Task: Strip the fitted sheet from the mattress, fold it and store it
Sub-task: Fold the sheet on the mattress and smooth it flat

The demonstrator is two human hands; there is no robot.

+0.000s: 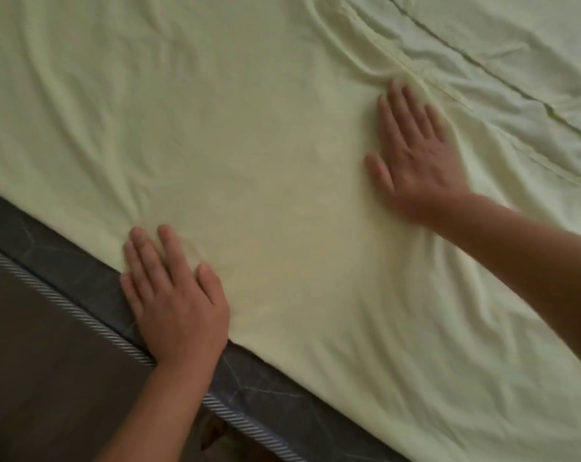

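1. Sheet [282,155]: pale green, already off the corners, lying loose on top of the mattress [92,271], whose dark quilted top and striped piping show along the sheet's near edge.
2. Left hand [175,295]: I see it flat, fingers spread, pressing the sheet's near edge, heel on bare mattress.
3. Right hand [412,151]: flat and spread, further in on the sheet, fingertips touching a bunched ridge with a gathered hem.
4. Handling, my judgement: light, soft, limp cloth; creases readily, will not hold a fold unless smoothed.
5. Hold, my judgement: pinch the near edge beside the left hand, or the gathered hem by the right.
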